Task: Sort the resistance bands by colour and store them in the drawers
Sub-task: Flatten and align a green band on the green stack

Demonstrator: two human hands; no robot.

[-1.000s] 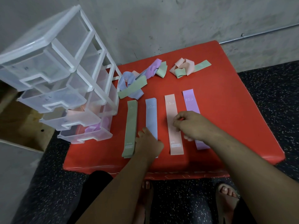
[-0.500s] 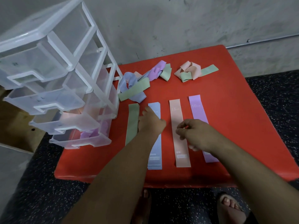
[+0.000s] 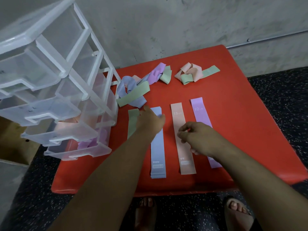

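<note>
At the left, the drawer unit (image 3: 58,77) holds pink and purple bands in its two lowest drawers. We judge the main risk lies just right of it. The left hand (image 3: 150,121), seemingly bound for the tangled heap (image 3: 131,93) beyond, may drag the flat green band (image 3: 132,118) and blue band (image 3: 157,150) askew, or tug out several knotted colours together. That hand lies across the far ends of both strips, fingers relaxed, gripping nothing. Further right, the right hand (image 3: 198,139) hovers curled over the pink band (image 3: 178,117) and purple band (image 3: 198,107); we cannot tell whether it pinches anything.
</note>
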